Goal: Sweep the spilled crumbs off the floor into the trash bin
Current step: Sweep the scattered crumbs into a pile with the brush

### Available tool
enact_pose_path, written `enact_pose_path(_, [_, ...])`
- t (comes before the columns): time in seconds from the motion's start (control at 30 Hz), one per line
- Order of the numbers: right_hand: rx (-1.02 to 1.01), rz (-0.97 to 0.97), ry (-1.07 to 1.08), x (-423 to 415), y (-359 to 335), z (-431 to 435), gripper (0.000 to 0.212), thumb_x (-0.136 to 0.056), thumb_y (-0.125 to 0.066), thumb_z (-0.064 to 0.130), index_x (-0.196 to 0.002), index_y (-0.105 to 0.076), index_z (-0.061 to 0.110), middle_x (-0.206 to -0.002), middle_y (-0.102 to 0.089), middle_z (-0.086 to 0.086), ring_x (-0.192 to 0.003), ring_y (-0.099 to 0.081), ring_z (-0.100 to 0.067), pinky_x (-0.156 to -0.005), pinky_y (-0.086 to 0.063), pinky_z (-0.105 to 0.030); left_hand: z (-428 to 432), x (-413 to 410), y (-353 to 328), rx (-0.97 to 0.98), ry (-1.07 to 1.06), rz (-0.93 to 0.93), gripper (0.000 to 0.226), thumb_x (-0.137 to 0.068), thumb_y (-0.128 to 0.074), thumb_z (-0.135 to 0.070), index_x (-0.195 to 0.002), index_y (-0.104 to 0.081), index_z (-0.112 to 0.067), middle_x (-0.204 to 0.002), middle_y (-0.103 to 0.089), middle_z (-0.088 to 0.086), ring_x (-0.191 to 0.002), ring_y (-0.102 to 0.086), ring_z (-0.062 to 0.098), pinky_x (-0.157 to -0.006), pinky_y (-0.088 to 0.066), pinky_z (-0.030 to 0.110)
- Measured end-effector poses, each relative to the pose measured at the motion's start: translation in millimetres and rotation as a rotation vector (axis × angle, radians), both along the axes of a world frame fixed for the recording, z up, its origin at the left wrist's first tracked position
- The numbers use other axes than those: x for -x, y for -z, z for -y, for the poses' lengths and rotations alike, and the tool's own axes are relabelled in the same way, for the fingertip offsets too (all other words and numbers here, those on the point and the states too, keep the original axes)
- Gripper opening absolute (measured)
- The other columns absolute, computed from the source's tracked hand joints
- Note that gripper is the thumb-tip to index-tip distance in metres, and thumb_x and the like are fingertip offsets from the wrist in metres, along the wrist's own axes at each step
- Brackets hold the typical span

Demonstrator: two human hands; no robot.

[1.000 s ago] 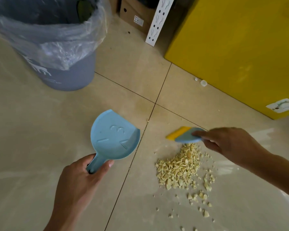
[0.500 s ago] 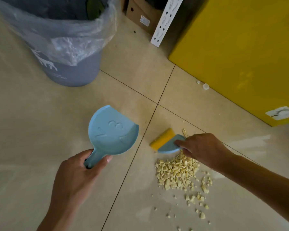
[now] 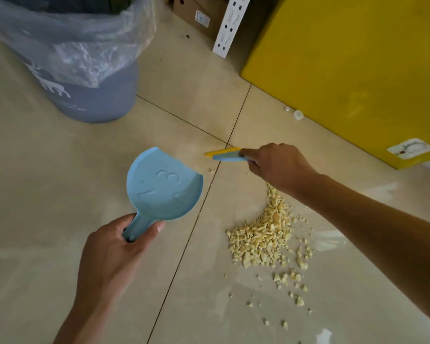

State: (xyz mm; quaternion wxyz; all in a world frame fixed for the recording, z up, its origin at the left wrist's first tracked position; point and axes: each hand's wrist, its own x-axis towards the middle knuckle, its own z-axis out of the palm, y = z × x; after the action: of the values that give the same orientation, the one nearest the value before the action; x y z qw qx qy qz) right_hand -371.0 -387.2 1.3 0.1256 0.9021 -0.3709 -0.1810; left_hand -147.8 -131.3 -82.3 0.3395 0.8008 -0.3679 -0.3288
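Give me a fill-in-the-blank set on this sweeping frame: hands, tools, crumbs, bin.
1. The left hand grips the dustpan by its ____.
2. The right hand holds a small blue brush with a ____ edge.
3. In the head view, the crumbs lie to the ____ of the dustpan.
4. The trash bin is lined with a clear plastic ____.

Missing words: handle; yellow; right; bag.
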Motion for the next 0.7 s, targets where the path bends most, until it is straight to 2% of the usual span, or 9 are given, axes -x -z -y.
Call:
enact_pose_path(0.07, [-0.016,-0.124,-0.066,-3.9,5.8,-3.5,0.034,-0.102,-0.037,0.033,-0.133,-0.052,0.032,-0.093,-0.068,-0.004,-0.078,-0.069,-0.029,-0.059,-0.044,-0.029,-0.3,-1.3,-1.6,0.0,-0.004,0.0,0.057,-0.083,-0.073,-0.064,-0.074,-0.057,-0.01,-0.049,-0.028,-0.006,-0.046,-0.029,0.013,-0.044,-0.021,0.027])
enact_pose_path(0.17, [-0.119,-0.186,-0.14,12.5,-10.9,-6.6,0.033,-0.099,-0.042,0.035,-0.13,-0.055,0.035,-0.097,-0.068,0.0,-0.084,-0.069,-0.024,-0.065,-0.052,-0.031,-1.3,-2.2,-2.3,0.017,-0.028,-0.027,0.061,-0.078,-0.069,-0.069,-0.073,-0.06,-0.008,-0.051,-0.027,-0.005,-0.047,-0.027,0.014,-0.049,-0.022,0.027])
enact_pose_path(0.27, [-0.182,-0.269,-0.18,30.8,-37.6,-7.9,0.035,-0.098,-0.047,0.041,-0.131,-0.055,0.039,-0.101,-0.068,0.004,-0.089,-0.068,-0.018,-0.067,-0.054,-0.03,-1.9,-3.2,-2.7,0.022,-0.045,-0.043,0.06,-0.077,-0.068,-0.069,-0.076,-0.063,-0.009,-0.052,-0.027,-0.004,-0.048,-0.026,0.013,-0.05,-0.023,0.029])
enact_pose_path(0.33, [-0.186,-0.246,-0.165,33.6,-49.5,-7.7,0.036,-0.098,-0.046,0.042,-0.133,-0.054,0.042,-0.1,-0.068,0.005,-0.088,-0.068,-0.017,-0.067,-0.054,-0.03,-1.7,-3.9,-2.5,0.023,-0.047,-0.032,0.058,-0.08,-0.073,-0.065,-0.075,-0.063,-0.009,-0.052,-0.028,-0.003,-0.048,-0.027,0.013,-0.05,-0.023,0.029])
enact_pose_path(0.5, [-0.122,-0.127,-0.128,16.8,-38.4,-5.3,0.039,-0.101,-0.043,0.036,-0.139,-0.05,0.04,-0.101,-0.067,0.001,-0.089,-0.067,-0.02,-0.067,-0.051,-0.031,-1.4,-0.4,-3.2,0.033,-0.018,-0.023,0.061,-0.079,-0.067,-0.07,-0.075,-0.062,-0.009,-0.052,-0.027,-0.004,-0.048,-0.027,0.014,-0.049,-0.024,0.029])
enact_pose_path(0.7, [-0.311,-0.173,-0.191,49.2,-13.4,-52.3,0.042,-0.104,-0.042,0.037,-0.146,-0.042,0.034,-0.103,-0.07,0.001,-0.086,-0.068,-0.015,-0.076,-0.059,-0.032,-1.9,1.5,-5.1,0.012,-0.012,-0.018,0.055,-0.083,-0.074,-0.062,-0.074,-0.062,-0.009,-0.051,-0.028,-0.005,-0.048,-0.03,0.014,-0.049,-0.024,0.028])
